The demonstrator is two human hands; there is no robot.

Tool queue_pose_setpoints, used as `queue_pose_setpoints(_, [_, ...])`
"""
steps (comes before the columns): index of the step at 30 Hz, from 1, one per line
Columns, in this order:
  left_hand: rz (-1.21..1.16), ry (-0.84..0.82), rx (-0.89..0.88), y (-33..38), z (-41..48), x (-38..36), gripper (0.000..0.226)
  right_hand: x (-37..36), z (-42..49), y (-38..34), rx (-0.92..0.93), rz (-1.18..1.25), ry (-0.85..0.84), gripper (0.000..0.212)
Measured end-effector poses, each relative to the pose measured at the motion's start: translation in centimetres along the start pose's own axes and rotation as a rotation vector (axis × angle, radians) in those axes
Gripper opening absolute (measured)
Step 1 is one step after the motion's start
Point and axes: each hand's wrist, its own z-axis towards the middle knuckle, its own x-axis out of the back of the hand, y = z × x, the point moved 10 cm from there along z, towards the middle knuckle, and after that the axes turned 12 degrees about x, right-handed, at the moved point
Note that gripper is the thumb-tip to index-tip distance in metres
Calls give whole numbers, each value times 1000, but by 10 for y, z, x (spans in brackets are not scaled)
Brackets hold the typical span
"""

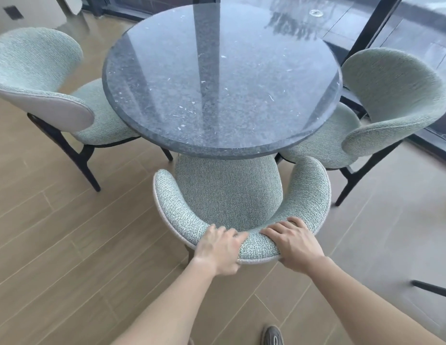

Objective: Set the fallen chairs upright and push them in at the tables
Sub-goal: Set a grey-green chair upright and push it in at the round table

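The left chair (42, 78) stands upright, its seat partly tucked under the round stone worktop (222, 78). The left hand (220, 247) and the right hand (295, 242) both grip the curved back of the middle chair (229, 195), fingers (238, 235) wrapped over its top edge, likely to push it in squarely. Its seat front is already under the rim. The right chair (396, 95) stands tucked in too.

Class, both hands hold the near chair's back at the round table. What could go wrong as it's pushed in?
The curved back of the near chair sits close to the seat of the right chair; pushing it in could knock them together. The left hand and right hand grip close together at mid-back, so an uneven push might twist the chair.
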Motion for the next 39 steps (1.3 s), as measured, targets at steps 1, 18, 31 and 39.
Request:
queue_pose_setpoints(1, [-15, -30, 13, 1, 0, -2, 80, -3, 1, 0, 19, 6, -14, 64])
queue_pose_setpoints(18, [-89, -66, 124, 28, -72, -29, 83, -27, -49, -51, 101, 9, 14, 48])
queue_pose_setpoints(31, [-35, -61, 44, 43, -105, -47, 82, -38, -80, -72, 80, 8, 14, 52])
queue_pose_setpoints(39, [-27, -110, 22, 4, -134, -65, 84, -45, -69, -126, 120, 42, -9, 56])
